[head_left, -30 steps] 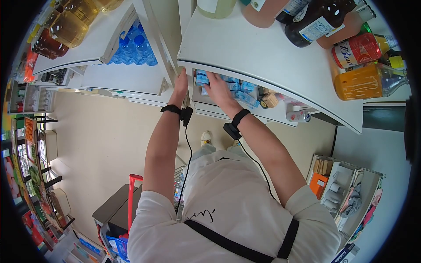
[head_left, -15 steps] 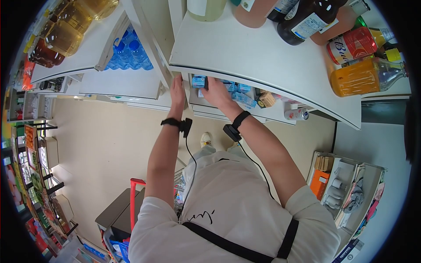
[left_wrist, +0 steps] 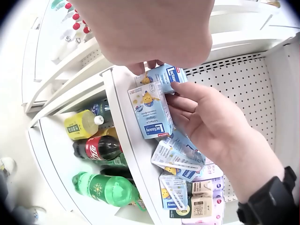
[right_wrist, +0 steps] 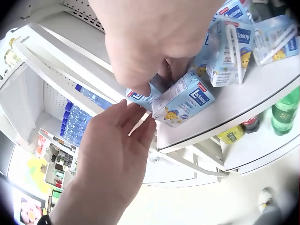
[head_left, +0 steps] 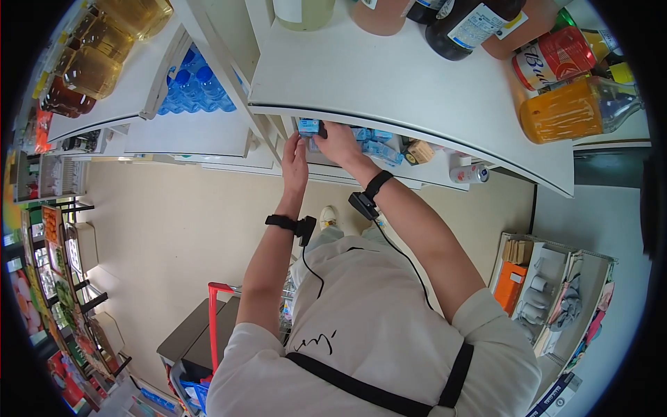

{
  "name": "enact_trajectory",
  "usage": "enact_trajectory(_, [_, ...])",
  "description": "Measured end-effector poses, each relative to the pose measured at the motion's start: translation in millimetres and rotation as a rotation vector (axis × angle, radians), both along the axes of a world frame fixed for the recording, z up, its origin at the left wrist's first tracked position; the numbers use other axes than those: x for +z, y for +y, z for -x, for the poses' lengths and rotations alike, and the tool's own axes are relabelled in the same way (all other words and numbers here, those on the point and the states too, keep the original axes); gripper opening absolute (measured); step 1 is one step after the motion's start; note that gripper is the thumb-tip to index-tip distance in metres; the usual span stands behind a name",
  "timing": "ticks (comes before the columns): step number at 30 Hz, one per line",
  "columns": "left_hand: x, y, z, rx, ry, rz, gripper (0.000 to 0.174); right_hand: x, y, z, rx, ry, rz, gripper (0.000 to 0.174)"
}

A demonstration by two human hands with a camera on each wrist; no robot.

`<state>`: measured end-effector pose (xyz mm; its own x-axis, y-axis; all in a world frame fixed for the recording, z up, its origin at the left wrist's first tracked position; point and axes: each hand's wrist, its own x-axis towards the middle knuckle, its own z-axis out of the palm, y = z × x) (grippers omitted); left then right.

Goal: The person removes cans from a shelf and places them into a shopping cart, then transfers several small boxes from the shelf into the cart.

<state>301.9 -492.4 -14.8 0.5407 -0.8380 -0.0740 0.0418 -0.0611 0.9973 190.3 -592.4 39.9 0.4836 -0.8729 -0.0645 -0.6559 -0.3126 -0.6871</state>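
My right hand [head_left: 340, 144] has the rear carton [left_wrist: 158, 76] pinched, thumb on its end, fingers bent in beside it. My left hand [head_left: 294, 167] is open, fingertips at the same carton's other side. The front carton [left_wrist: 151, 111], blue Lactasoy, sits right up against the rear one, near the shelf [left_wrist: 140, 152] edge, just beside both hands. Past the right hand: loose cartons [left_wrist: 178, 154] with straws, tilted, then a brown-and-white box [left_wrist: 199, 199] and a white can [head_left: 470, 174] farther right. Lower shelf, below the hands: yellow bottle [left_wrist: 80, 125], cola bottle [left_wrist: 96, 147], green bottle [left_wrist: 104, 188]. Left of the left hand, well apart: blue-capped water bottles [head_left: 198, 85]. Upper shelf [head_left: 333, 73] over the right hand carries more bottles and a red can [head_left: 554, 59].
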Motion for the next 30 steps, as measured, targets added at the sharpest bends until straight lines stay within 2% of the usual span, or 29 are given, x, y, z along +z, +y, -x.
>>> enact_trajectory(2, [0.5, -1.0, 1.7, 0.015, -0.014, 0.03, 0.041, 1.8, 0.1, 4.5, 0.018, -0.019, -0.043, 0.036])
enact_trajectory(6, [-11.1, 5.2, 0.1, 0.058, -0.122, -0.03, 0.034, 6.2, -1.7, 19.5, 0.057, 0.064, 0.065, 0.034])
enact_trajectory(9, [-24.9, 9.6, 2.9, 0.052, -0.195, 0.031, 0.036, 7.6, 8.1, 38.9, 0.302, 0.357, 0.281, 0.036])
enact_trajectory(10, [-29.2, 10.3, 4.5, 0.035, -0.228, 0.063, 0.038, 5.8, 10.6, 37.2, 0.309, 0.354, 0.283, 0.036])
enact_trajectory(13, [-16.2, 12.6, 12.2, 0.001, -0.243, 0.026, 0.042, 9.3, 15.2, 31.6, 0.363, 0.431, 0.559, 0.039])
enact_trajectory(14, [-12.1, 12.8, 13.4, -0.019, -0.248, 0.007, 0.044, 10.8, 15.1, 31.9, 0.364, 0.432, 0.564, 0.039])
enact_trajectory(15, [-8.4, 13.2, 13.0, -0.014, -0.248, 0.01, 0.044, 12.4, 14.4, 32.5, 0.352, 0.412, 0.484, 0.039])
enact_trajectory(17, [-3.2, 16.9, 12.4, -0.003, -0.534, -0.05, 0.042, 25.6, 16.9, 29.8, 0.328, 0.374, 0.318, 0.04])
enact_trajectory(18, [-2.7, 18.6, 13.1, 0.0, -0.676, -0.083, 0.042, 25.9, 17.1, 27.2, 0.332, 0.376, 0.317, 0.04])
enact_trajectory(21, [-3.8, 18.9, 15.5, 0.011, -0.656, -0.099, 0.04, 25.6, 16.5, 17.5, 0.207, 0.022, 0.207, 0.037])
enact_trajectory(26, [-6.3, 15.9, 10.3, 0.014, -0.631, -0.078, 0.038, 12.0, 24.5, 16.9, 0.059, 0.01, 0.22, 0.038])
enact_trajectory(27, [-6.3, 16.1, 10.5, 0.014, -0.631, -0.078, 0.038, 5.7, 22.7, 18.4, 0.063, 0.025, 0.131, 0.04])
enact_trajectory(29, [-2.2, 14.3, 13.9, -0.002, -0.444, -0.061, 0.033, -4.2, 19.9, 21.7, 0.067, 0.056, -0.045, 0.046])
enact_trajectory(30, [-0.4, 12.9, 14.8, -0.011, -0.351, -0.052, 0.032, -9.9, 20.0, 21.4, 0.065, 0.055, -0.044, 0.046])
